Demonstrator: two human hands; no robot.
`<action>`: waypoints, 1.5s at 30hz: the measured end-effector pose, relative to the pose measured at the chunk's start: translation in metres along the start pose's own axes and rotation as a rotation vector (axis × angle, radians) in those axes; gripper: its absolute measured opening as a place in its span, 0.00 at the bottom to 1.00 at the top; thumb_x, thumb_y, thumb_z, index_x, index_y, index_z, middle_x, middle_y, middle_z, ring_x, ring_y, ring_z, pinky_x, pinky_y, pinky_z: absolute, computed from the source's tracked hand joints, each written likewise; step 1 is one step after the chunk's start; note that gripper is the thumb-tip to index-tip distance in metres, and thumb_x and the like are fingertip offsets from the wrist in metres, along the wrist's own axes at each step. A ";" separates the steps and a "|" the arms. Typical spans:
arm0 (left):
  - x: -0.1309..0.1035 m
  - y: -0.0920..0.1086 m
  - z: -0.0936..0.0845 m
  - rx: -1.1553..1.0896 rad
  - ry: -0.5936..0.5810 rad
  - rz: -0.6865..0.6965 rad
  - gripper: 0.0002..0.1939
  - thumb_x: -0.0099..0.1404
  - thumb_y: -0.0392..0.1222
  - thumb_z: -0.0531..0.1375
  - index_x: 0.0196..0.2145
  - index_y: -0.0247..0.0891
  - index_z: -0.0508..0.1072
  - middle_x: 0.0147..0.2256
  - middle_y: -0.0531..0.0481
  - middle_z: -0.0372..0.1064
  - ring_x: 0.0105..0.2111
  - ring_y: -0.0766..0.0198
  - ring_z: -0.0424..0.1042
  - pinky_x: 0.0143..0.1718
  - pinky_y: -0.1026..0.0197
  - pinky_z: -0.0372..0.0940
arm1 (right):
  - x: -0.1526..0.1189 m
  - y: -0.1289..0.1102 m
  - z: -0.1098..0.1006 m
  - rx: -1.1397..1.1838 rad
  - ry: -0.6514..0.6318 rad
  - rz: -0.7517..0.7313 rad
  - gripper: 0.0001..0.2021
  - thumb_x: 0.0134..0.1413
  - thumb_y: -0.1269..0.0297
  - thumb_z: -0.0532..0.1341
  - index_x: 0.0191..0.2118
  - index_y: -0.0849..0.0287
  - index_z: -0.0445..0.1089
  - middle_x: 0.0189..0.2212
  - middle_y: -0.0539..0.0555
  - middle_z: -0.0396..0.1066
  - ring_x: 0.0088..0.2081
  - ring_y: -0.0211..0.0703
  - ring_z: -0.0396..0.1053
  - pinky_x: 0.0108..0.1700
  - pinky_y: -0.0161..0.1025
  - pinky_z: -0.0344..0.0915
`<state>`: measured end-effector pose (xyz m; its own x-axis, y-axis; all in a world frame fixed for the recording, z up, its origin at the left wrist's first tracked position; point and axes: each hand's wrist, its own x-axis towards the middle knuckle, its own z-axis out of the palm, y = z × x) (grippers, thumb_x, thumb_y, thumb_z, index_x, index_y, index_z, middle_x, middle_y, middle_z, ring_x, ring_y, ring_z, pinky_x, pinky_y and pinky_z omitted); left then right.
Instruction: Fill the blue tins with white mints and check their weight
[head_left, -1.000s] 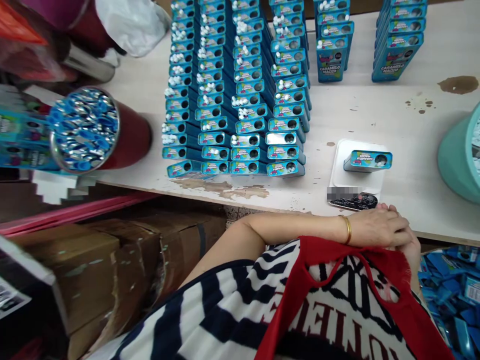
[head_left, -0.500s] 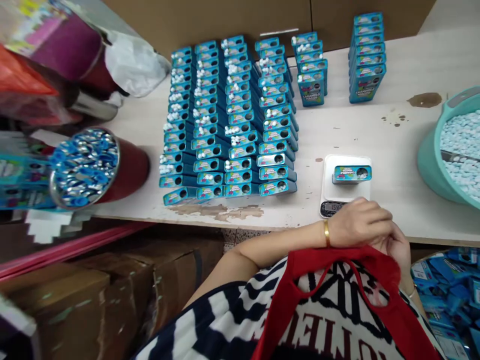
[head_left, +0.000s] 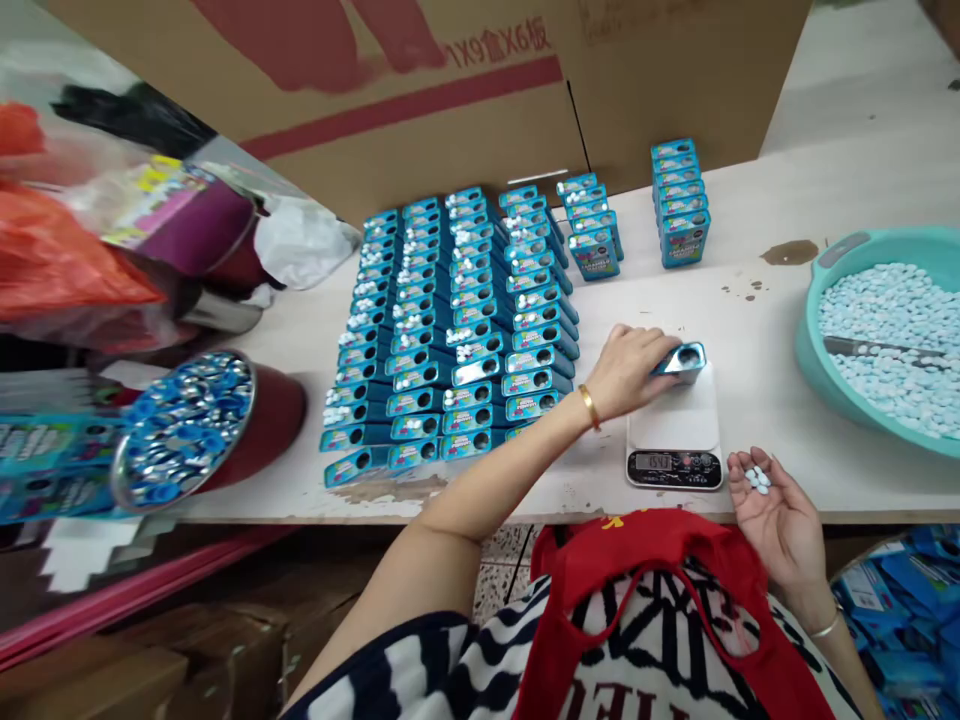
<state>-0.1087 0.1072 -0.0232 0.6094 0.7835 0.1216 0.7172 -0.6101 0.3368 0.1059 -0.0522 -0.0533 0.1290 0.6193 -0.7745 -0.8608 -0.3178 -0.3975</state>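
My left hand (head_left: pixel 634 370) is closed on the side of a blue candy box (head_left: pixel 686 358), which stands at the far end of the white digital scale (head_left: pixel 673 425). A dark round opening shows in the box's top. The scale's display reads about 1543, too small to be sure. My right hand (head_left: pixel 784 520) is palm up, cupped just right of the scale, with several white candies (head_left: pixel 757 480) resting on the fingers.
Rows of blue candy boxes (head_left: pixel 470 375), many topped with white candies, stand on the table to the left. Smaller groups stand further back against a cardboard carton (head_left: pixel 420 120). A turquoise basin (head_left: pixel 814 340) of white candies is at right, a red bucket (head_left: pixel 281 425) of blue-silver pieces at left.
My hands, together in front of the scale before, are now apart. The left has reached forward and taken hold of the box on the scale; the right has turned palm up, showing candies.
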 end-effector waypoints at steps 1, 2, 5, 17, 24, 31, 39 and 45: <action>0.017 -0.008 -0.001 0.014 0.024 -0.020 0.18 0.68 0.49 0.58 0.52 0.39 0.68 0.44 0.46 0.73 0.44 0.56 0.70 0.45 0.55 0.54 | 0.001 -0.001 0.001 0.004 -0.009 -0.007 0.08 0.52 0.67 0.64 0.40 0.60 0.73 0.36 0.53 0.77 0.42 0.39 0.77 0.47 0.36 0.76; 0.035 -0.017 0.000 0.030 0.047 -0.042 0.19 0.67 0.48 0.59 0.53 0.39 0.68 0.45 0.45 0.72 0.46 0.55 0.69 0.45 0.54 0.54 | 0.002 -0.003 0.001 0.008 -0.017 -0.016 0.08 0.52 0.67 0.64 0.40 0.60 0.73 0.36 0.53 0.77 0.42 0.40 0.77 0.47 0.36 0.76; 0.094 -0.043 0.006 0.063 0.078 -0.097 0.19 0.67 0.45 0.59 0.54 0.39 0.69 0.50 0.43 0.70 0.51 0.52 0.67 0.48 0.53 0.53 | 0.004 -0.007 0.003 0.019 -0.005 -0.044 0.10 0.50 0.67 0.66 0.40 0.60 0.73 0.36 0.53 0.77 0.42 0.40 0.77 0.47 0.36 0.76; 0.150 -0.100 0.009 0.192 0.198 -0.179 0.25 0.69 0.45 0.56 0.61 0.38 0.61 0.59 0.38 0.60 0.58 0.47 0.58 0.56 0.47 0.51 | 0.013 -0.012 -0.003 0.033 0.023 -0.049 0.11 0.51 0.67 0.65 0.42 0.58 0.74 0.38 0.53 0.77 0.44 0.41 0.77 0.49 0.36 0.76; 0.110 -0.148 -0.012 0.370 0.173 -0.513 0.13 0.64 0.38 0.60 0.46 0.32 0.73 0.55 0.33 0.62 0.57 0.42 0.57 0.56 0.41 0.51 | 0.014 -0.005 0.017 0.006 -0.005 0.040 0.09 0.50 0.68 0.65 0.40 0.60 0.73 0.36 0.54 0.76 0.41 0.41 0.78 0.46 0.35 0.77; 0.072 -0.101 -0.034 0.413 -0.001 -0.182 0.12 0.68 0.35 0.53 0.41 0.34 0.76 0.49 0.36 0.68 0.52 0.47 0.65 0.54 0.44 0.56 | 0.009 -0.003 0.018 -0.010 -0.002 0.021 0.10 0.51 0.69 0.64 0.41 0.62 0.73 0.37 0.56 0.76 0.42 0.42 0.77 0.46 0.36 0.77; 0.014 0.041 -0.037 0.341 -0.316 0.200 0.12 0.69 0.35 0.52 0.37 0.36 0.75 0.39 0.41 0.72 0.36 0.58 0.71 0.33 0.57 0.58 | 0.000 0.001 0.015 -0.046 -0.050 0.003 0.09 0.57 0.70 0.59 0.43 0.64 0.72 0.36 0.57 0.77 0.42 0.41 0.78 0.47 0.35 0.76; 0.017 0.059 -0.024 0.327 -0.355 0.248 0.09 0.70 0.38 0.54 0.44 0.35 0.72 0.43 0.42 0.72 0.39 0.59 0.71 0.36 0.58 0.59 | -0.013 0.000 0.006 -0.047 -0.039 0.016 0.11 0.63 0.71 0.53 0.43 0.64 0.72 0.37 0.58 0.77 0.43 0.40 0.78 0.48 0.36 0.75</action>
<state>-0.0645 0.0873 0.0210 0.8100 0.5578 -0.1812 0.5705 -0.8210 0.0231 0.1014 -0.0561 -0.0404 0.0956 0.6413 -0.7613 -0.8383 -0.3605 -0.4089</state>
